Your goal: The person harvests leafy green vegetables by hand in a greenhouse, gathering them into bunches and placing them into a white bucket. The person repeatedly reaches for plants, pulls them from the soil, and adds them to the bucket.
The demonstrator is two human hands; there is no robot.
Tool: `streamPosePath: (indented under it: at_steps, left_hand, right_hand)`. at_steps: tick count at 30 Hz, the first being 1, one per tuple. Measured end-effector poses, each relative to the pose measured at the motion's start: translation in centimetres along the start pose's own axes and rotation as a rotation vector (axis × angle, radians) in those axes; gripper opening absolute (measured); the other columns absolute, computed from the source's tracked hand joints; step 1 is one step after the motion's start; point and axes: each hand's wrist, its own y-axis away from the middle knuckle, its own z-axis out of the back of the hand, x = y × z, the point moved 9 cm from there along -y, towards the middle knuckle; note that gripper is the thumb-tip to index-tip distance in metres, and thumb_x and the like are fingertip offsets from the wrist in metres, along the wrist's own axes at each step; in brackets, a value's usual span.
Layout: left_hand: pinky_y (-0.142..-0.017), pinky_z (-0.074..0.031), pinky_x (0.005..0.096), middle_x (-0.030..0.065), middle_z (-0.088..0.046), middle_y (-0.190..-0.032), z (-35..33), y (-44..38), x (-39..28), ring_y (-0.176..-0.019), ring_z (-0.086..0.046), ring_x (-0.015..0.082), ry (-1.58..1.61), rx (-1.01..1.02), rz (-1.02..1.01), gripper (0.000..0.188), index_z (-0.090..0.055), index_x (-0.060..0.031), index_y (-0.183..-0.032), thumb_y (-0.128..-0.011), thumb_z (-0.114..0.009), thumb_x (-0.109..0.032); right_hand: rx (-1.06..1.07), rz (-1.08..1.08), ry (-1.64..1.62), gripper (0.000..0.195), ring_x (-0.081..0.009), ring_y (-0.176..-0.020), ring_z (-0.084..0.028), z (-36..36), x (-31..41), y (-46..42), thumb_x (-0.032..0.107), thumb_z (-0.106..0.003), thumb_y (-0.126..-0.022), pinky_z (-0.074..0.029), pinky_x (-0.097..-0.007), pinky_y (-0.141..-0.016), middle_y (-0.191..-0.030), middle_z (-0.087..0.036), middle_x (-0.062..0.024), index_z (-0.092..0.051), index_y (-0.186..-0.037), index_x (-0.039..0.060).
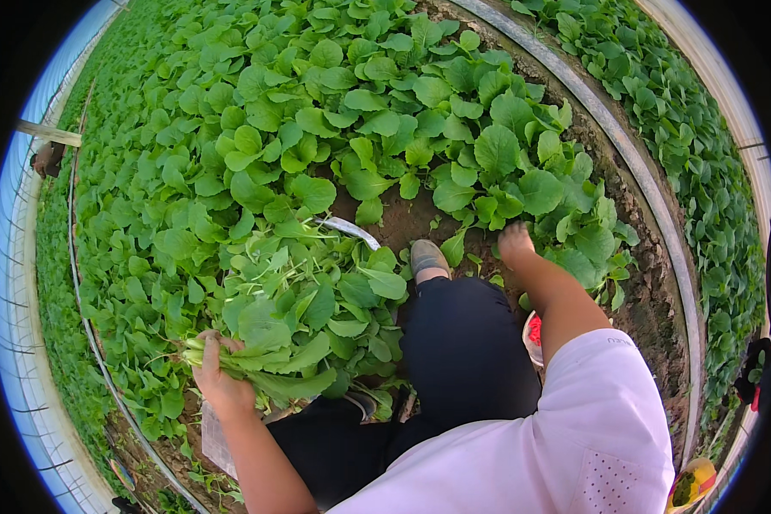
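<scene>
My left hand point(221, 379) grips a bunch of leafy greens point(276, 363) by the pale stems, with thin roots sticking out to the left. Beside it lies a heap of picked greens point(334, 295), spilling over a white curved rim point(350, 230); most of whatever is under the heap is hidden. My right hand point(515, 244) reaches down to the soil at the foot of the standing leafy plants point(543, 193). Leaves cover its fingertips, so whether it grasps a stem cannot be seen.
My shoe point(429, 258) rests on bare soil between my hands. A white container point(532, 344) with something red inside sits under my right arm. A grey pipe point(620, 128) curves along the bed's right side. A yellow-and-red bag point(692, 483) lies at lower right.
</scene>
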Motion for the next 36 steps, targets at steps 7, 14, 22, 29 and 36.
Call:
streamPosePath:
  at_steps: [7, 14, 22, 29, 36]
  left_hand:
    - [-0.067, -0.040, 0.0294, 0.0082, -0.055, -0.070, 0.1, -1.0, 1.0, -0.067, -0.050, 0.0169, -0.293, -0.036, -0.003, 0.018, -0.050, -0.0024, -0.096, -0.083, -0.056, -0.012]
    - [-0.068, -0.039, 0.0263, 0.0069, -0.055, -0.070, -2.1, -0.8, 1.4, -0.067, -0.050, 0.0144, -0.292, 0.029, 0.009, 0.015, -0.052, -0.0013, -0.094, -0.081, -0.058, -0.008]
    - [-0.068, -0.040, 0.0258, 0.0047, -0.056, -0.074, -2.3, -0.3, 1.0, -0.070, -0.051, 0.0132, -0.341, 0.066, -0.031, 0.014, -0.054, -0.0013, -0.093, -0.081, -0.059, -0.006]
    - [-0.067, -0.044, 0.0247, 0.0032, -0.058, -0.076, -2.8, -0.8, 0.5, -0.069, -0.055, 0.0116, -0.223, 0.126, -0.071, 0.011, -0.056, -0.0012, -0.085, -0.076, -0.062, 0.001]
    - [-0.071, -0.046, 0.0272, 0.0066, -0.061, -0.078, 0.4, 0.1, -1.3, -0.072, -0.058, 0.0147, -0.185, 0.067, -0.155, 0.009, -0.057, -0.0014, -0.081, -0.074, -0.062, 0.002]
  right_hand:
    - [0.430, -0.172, 0.086, 0.049, -0.0324, -0.120, -0.042, -5.4, -4.5, -1.2, 0.024, -0.049, -0.085, -0.030, -0.0436, -0.098, -0.131, -0.044, -0.0175, -0.044, -0.127, -0.0011]
    - [0.442, -0.464, -0.407, 0.041, -0.0256, -0.111, -0.054, -8.0, -5.4, -0.5, 0.021, -0.051, -0.086, -0.047, -0.0327, -0.084, -0.120, -0.055, -0.0158, -0.047, -0.121, 0.0002]
    - [0.504, -0.285, -0.385, 0.036, -0.0245, -0.103, -0.059, -4.5, -1.6, 1.5, 0.017, -0.063, -0.076, -0.048, -0.0332, -0.082, -0.116, -0.059, -0.0083, -0.061, -0.111, 0.0085]
    - [0.621, -0.319, -0.387, 0.042, -0.0317, -0.100, -0.058, -11.5, -7.0, 3.9, 0.016, -0.064, -0.072, -0.047, -0.0420, -0.082, -0.106, -0.060, -0.0179, -0.049, -0.109, 0.0031]
    - [-0.242, -0.256, -1.009, 0.050, -0.0338, -0.093, -0.059, 12.1, -4.2, 1.4, 0.035, -0.069, -0.065, -0.046, -0.0389, -0.081, -0.095, -0.062, -0.0209, -0.057, -0.100, 0.0009]
